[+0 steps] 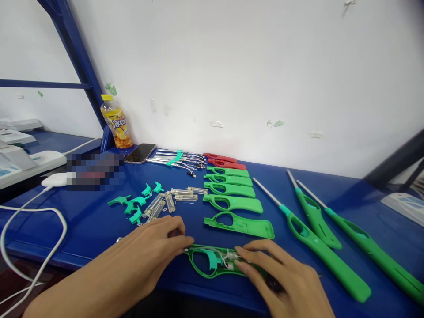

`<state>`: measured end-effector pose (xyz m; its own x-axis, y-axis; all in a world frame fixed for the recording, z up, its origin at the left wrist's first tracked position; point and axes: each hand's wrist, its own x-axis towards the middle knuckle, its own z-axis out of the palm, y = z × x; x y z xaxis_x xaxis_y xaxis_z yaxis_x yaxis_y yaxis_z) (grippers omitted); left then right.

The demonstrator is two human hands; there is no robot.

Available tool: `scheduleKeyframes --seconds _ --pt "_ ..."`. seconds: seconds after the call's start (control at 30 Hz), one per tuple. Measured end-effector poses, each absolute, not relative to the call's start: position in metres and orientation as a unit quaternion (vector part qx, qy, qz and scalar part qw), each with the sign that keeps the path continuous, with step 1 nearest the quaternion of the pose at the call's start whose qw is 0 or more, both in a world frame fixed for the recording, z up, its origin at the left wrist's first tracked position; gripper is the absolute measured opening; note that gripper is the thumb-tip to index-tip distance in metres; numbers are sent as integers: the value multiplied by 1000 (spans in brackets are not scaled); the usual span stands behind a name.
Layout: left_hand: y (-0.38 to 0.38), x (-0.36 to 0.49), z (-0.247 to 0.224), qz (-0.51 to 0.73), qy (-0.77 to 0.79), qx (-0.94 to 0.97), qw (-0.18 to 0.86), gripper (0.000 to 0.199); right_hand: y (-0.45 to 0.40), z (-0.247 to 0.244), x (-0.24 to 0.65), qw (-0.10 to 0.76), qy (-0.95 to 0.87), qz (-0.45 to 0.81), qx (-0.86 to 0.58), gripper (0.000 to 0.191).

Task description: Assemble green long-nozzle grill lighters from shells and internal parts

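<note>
A green lighter shell half (217, 273) lies open at the table's front edge, with a teal trigger (211, 259), thin wires and a clear gas tank (232, 255) inside. My left hand (162, 243) is closed on the shell's narrow left end, where a bit of metal rod shows. My right hand (278, 269) pinches the tank's right part between thumb and fingers, over the shell's handle. Just beyond lies an empty green shell half (243, 224), its inner side up.
Teal triggers (134, 204), clear tanks (169, 201), metal rods with wires (175, 157), red shells (228, 164) and several green shells lie behind. Assembled lighters (327, 251) lie right. A bottle (116, 123), phone (140, 153) and white cable (62, 221) are left.
</note>
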<state>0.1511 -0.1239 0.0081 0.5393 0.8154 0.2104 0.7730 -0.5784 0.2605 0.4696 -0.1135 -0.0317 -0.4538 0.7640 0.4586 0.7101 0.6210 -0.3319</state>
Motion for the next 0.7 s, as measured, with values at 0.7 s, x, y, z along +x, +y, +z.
scheduleKeyframes --seconds 0.7 --pt "-120 169 6 116 421 885 159 75 -115 -35 471 293 -851 59 -432 24"
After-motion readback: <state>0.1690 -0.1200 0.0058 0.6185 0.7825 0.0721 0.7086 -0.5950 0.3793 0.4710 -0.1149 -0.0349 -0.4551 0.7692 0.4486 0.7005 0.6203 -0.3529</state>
